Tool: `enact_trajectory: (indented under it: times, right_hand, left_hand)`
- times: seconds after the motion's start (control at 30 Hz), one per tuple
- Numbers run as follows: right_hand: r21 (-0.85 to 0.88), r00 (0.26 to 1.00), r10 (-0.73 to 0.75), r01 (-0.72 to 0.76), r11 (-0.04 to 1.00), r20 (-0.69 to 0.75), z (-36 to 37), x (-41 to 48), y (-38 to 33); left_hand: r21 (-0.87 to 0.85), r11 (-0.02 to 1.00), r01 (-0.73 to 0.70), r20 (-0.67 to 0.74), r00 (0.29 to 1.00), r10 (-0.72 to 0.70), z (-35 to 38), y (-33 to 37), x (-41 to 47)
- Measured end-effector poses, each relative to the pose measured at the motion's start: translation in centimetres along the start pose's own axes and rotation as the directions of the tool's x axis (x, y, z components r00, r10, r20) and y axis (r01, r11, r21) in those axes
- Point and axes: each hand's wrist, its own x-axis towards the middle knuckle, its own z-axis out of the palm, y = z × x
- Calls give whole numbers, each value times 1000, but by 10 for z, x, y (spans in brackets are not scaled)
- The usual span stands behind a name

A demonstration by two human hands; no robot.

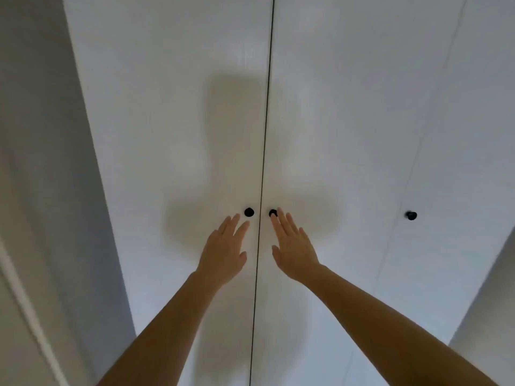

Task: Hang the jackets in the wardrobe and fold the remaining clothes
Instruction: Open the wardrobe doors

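A white wardrobe fills the view, its two middle doors shut along a dark vertical seam. The left door [172, 135] carries a small black knob [249, 212], and the right door [348, 135] carries another black knob [272, 213]. My left hand [224, 250] is stretched out with straight fingers, its tips just below and left of the left knob. My right hand [292, 246] is also flat and open, its fingertips at the right knob and partly covering it. Neither hand holds anything. No jackets or other clothes are in view.
A third black knob [410, 215] sits on a further wardrobe door to the right. A grey wall [41, 190] runs along the left side with a pale trim edge at the lower left. A shadow of my head and shoulders falls on the doors.
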Motion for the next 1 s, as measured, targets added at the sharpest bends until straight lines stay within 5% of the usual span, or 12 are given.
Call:
enact_trajectory:
  times: [0.3, 0.47, 0.7, 0.8, 0.93, 1.0]
  right_hand:
    - [33, 999, -39, 38, 999, 7, 29, 40, 42]
    - [84, 996, -83, 84, 993, -19, 36, 42, 48]
    - [318, 993, 18, 20, 948, -115, 43, 36, 28]
    - [507, 979, 113, -10, 862, -172, 49, 29, 12]
    - [819, 991, 79, -131, 559, 105, 43, 25, -15]
    - [828, 987, 47, -153, 539, 152, 41, 22, -27]
  left_hand:
    - [-68, 998, -6, -32, 999, 3, 26, -2, 62]
    - [-280, 958, 64, -60, 995, -84, 29, 0, 78]
    - [-413, 905, 101, -177, 966, -189, 25, 3, 81]
    - [-436, 898, 59, -218, 961, -170, 19, 2, 65]
    - [-439, 898, -33, -300, 947, -112, 12, -2, 31]
    - [-448, 892, -58, -314, 944, -96, 6, -6, 11]
